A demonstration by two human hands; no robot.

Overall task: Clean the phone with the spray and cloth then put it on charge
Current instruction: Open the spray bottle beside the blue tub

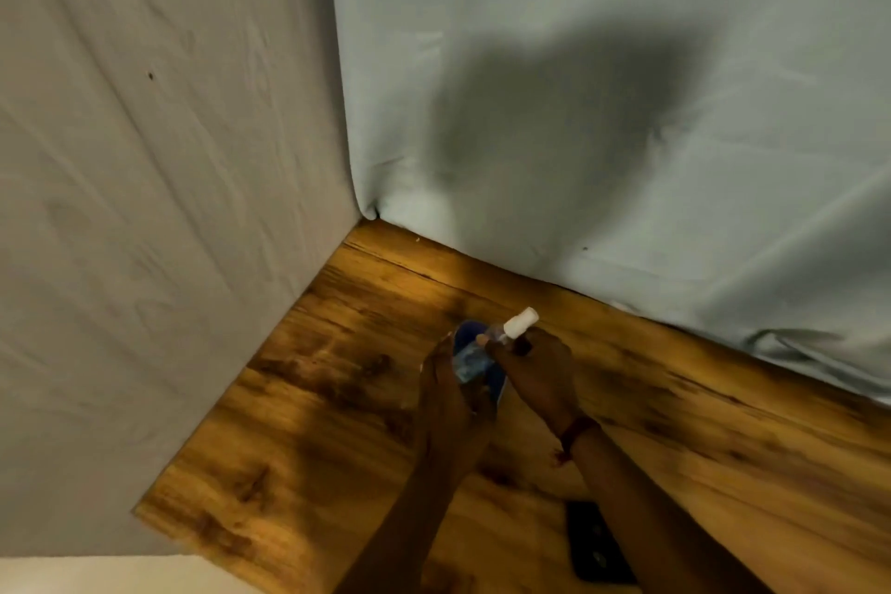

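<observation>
right hand (537, 369) grips the white-capped spray bottle (511, 328) above the blue phone (475, 359), which the left hand (451, 393) clasps over the wooden table (289, 424); hands touching.

Table (337, 400) warm orange-brown wood grain with dark smudgy patches. Backdrop sheets (602, 63) pale grey-blue (left panel greyer). Spray bottle (511, 328) clear with white cap. Cloth (475, 355) blue. Black slab (595, 543) at bottom. Red-brown wristband (578, 432).

White-capped spray bottle (501, 337) tilted over blue cloth (475, 364)
</observation>
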